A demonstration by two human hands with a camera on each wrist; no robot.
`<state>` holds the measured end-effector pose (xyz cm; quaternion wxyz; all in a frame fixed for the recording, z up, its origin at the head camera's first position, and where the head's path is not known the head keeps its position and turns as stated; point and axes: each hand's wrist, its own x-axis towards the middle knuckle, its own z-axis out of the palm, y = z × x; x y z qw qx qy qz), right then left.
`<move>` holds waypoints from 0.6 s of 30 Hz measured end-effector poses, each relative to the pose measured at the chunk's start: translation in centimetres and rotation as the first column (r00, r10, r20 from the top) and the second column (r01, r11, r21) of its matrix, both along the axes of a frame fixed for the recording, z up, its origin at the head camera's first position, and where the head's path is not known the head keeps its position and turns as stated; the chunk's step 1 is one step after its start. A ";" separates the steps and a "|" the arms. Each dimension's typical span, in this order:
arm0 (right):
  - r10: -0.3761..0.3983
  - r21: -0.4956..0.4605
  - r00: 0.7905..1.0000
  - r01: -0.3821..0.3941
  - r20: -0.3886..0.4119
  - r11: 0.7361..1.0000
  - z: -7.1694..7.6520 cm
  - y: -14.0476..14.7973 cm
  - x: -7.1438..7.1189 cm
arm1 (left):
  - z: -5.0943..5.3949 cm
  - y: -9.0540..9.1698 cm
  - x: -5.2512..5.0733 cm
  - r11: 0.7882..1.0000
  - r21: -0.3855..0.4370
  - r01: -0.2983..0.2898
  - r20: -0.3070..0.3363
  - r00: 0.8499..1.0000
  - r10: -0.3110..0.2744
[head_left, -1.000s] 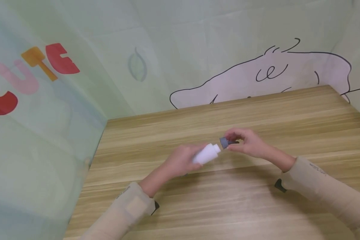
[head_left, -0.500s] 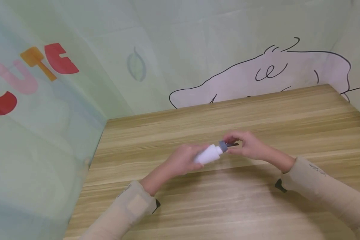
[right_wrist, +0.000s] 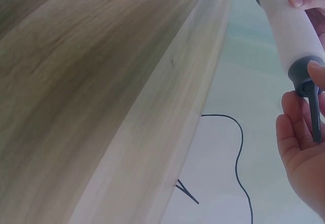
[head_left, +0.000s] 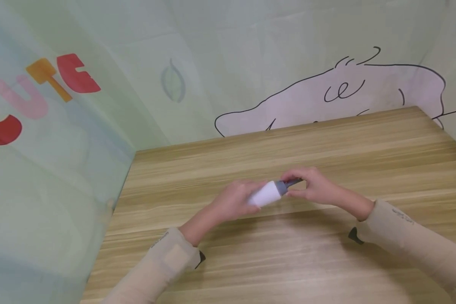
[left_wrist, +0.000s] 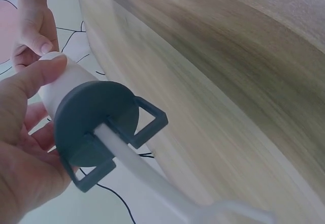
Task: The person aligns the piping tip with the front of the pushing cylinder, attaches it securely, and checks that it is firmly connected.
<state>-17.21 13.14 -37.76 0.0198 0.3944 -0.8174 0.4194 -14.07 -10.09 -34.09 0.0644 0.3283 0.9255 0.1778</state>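
Observation:
In the head view my left hand [head_left: 235,202] grips the white barrel of a large plastic syringe [head_left: 265,194], which tilts up to the right above the table. My right hand [head_left: 314,185] pinches a dark grey nozzle cap [head_left: 281,187] with a narrow spout, seated against the barrel's end. From the left wrist, the barrel's other end shows a dark flange [left_wrist: 76,125] with two loop handles and a white plunger rod [left_wrist: 147,176]. The right wrist view shows thumb and fingers around the cap [right_wrist: 299,74], with its spout [right_wrist: 314,117] pointing past the palm.
A wood-grain table [head_left: 197,164] lies beneath both hands. Behind it hangs a pale printed cloth [head_left: 213,63] with a line-drawn animal; another cloth side [head_left: 61,177] with coloured letters stands at the left.
The nozzle cap was apart from the barrel's narrow neck. It has come onto the neck and now covers it, while the left hand keeps its grip.

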 end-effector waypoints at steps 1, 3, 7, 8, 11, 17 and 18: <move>0.001 0.002 1.000 -0.001 -0.006 1.000 0.0 0.0 0.0 | 0.0 0.0 0.0 1.000 -0.001 -0.003 0.005 1.000 0.003; 0.001 0.003 1.000 -0.001 -0.004 1.000 0.1 0.0 0.0 | 0.0 0.0 0.0 1.000 0.002 -0.005 0.007 1.000 0.005; -0.010 0.019 0.999 0.009 0.042 1.000 0.2 0.1 0.0 | -0.2 0.0 0.0 1.000 0.005 0.009 -0.025 1.000 -0.009; -0.014 0.023 0.998 0.013 0.062 1.000 0.3 0.2 -0.1 | -0.2 0.0 0.0 1.000 0.006 0.016 -0.039 0.999 -0.016; -0.029 0.035 0.992 0.025 0.126 0.999 0.4 0.3 -0.2 | -0.4 0.0 0.0 1.000 0.007 0.028 -0.077 0.997 -0.028; -0.033 0.060 0.952 0.016 0.304 0.998 0.2 0.4 -0.7 | -0.5 0.0 0.2 0.999 0.009 0.035 -0.147 0.989 -0.033; -0.030 0.066 0.945 0.009 0.325 0.998 0.1 0.5 -0.8 | -0.5 0.0 0.3 0.999 0.013 0.037 -0.157 0.987 -0.035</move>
